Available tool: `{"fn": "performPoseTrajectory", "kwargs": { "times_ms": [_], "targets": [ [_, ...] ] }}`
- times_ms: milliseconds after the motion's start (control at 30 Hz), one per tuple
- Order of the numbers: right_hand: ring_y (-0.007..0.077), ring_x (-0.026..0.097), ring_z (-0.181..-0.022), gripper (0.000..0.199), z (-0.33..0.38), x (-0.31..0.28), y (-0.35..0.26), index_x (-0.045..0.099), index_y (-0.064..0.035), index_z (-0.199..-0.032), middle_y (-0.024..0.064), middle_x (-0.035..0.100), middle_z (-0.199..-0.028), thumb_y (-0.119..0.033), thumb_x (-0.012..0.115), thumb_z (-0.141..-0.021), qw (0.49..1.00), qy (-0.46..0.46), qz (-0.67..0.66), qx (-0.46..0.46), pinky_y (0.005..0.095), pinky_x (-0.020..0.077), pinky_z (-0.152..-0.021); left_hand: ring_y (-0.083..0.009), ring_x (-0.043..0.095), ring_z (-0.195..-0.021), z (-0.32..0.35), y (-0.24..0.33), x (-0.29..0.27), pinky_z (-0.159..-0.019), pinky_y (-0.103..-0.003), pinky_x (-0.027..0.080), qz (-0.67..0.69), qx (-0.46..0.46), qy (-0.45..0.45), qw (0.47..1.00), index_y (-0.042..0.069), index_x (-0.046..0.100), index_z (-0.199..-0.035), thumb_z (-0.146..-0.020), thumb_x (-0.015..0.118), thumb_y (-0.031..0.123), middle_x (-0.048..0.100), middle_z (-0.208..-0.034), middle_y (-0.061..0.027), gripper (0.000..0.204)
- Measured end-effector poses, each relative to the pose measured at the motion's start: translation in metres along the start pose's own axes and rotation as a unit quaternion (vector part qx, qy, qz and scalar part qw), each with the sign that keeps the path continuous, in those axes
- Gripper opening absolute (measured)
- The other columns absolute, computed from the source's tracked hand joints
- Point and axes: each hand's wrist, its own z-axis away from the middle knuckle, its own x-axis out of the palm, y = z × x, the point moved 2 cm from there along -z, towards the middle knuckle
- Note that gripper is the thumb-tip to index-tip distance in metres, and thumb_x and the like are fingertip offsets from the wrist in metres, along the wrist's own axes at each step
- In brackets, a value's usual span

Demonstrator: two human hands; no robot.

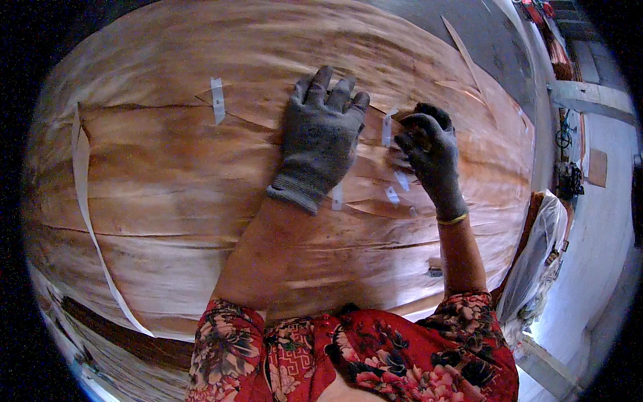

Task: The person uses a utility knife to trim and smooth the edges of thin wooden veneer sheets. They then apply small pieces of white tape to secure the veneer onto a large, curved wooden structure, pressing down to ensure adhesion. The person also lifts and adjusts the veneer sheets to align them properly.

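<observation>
A large brown wood veneer sheet (181, 181) with a wavy surface spreads out in front of me. My left hand (321, 130), in a grey glove, lies flat on it with fingers spread. My right hand (429, 141), gloved too, is curled beside a white tape strip (387, 127); what its fingers hold, if anything, I cannot make out. Two short tape pieces (392, 195) lie below that hand. Another tape strip (337, 197) sits just below my left glove, and a further strip (217, 102) crosses a seam to the left.
Along the left side of the veneer runs a long pale gap (86, 181). A narrow loose veneer sliver (462, 53) points up at the far right, over a grey surface (495, 47). Clear plastic sheeting (536, 261) hangs at the right edge. A small dark object (436, 272) lies near my right forearm.
</observation>
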Motion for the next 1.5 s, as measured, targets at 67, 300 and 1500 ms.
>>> {"fn": "performPoseTrajectory", "kwargs": {
  "times_ms": [67,300,1500],
  "targets": [
    [0.0309,0.056,-0.098,0.023,0.001,0.005,0.004,0.063,-0.0085,-0.086,0.0136,0.060,-0.102,-0.015,0.073,-0.067,1.000,0.008,0.013,-0.011,0.0382,0.0434,-0.082,-0.0342,0.043,-0.118,0.000,0.000,0.001,-0.098,-0.050,0.033,-0.005,0.003,-0.001,1.000,0.012,0.064,-0.104,-0.075,0.059,0.021,0.055,-0.118,-0.0098,0.031],
    [0.0309,0.056,-0.096,0.014,-0.001,0.016,0.006,0.061,-0.0086,-0.079,0.0132,0.061,-0.099,-0.013,0.068,-0.069,0.998,0.058,0.032,-0.001,0.0387,0.0408,-0.080,-0.0340,0.042,-0.119,-0.001,0.001,0.000,-0.100,-0.050,0.031,-0.004,0.001,-0.012,1.000,0.011,0.064,-0.105,-0.074,0.063,0.023,0.054,-0.120,-0.0098,0.033],
    [0.0292,0.052,-0.105,0.015,0.006,0.016,-0.026,0.066,-0.0113,-0.079,0.0118,0.060,-0.107,-0.007,0.072,-0.066,0.992,0.107,-0.035,-0.059,0.0388,0.0386,-0.089,-0.0355,0.039,-0.124,0.000,0.005,-0.005,-0.105,-0.051,0.025,0.008,-0.014,-0.043,0.999,0.016,0.065,-0.109,-0.074,0.061,0.028,0.052,-0.125,-0.0117,0.037]
  ]
}}
